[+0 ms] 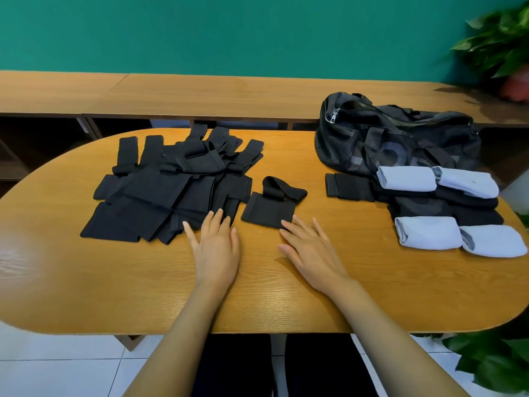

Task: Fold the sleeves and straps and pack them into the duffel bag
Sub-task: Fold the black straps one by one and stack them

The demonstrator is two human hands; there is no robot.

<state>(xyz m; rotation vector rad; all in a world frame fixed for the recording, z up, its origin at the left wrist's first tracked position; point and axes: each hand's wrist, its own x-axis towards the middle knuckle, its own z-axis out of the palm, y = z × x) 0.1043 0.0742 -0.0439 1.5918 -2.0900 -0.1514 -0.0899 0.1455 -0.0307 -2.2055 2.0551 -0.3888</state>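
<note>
Wooden bench (86, 282) carries a black pile (160, 196) of sleeves and straps at left, the duffel (386, 138) far right, folded rolls (429, 207) just near of it, one strap (269, 210) between. Left grip (216, 250) and right grip (312, 253) lie flat, wide, holding nothing, fingertips touching pile and strap.

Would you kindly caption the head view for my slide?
Left hand and right hand flat on table, black sleeves left, duffel right.
</note>
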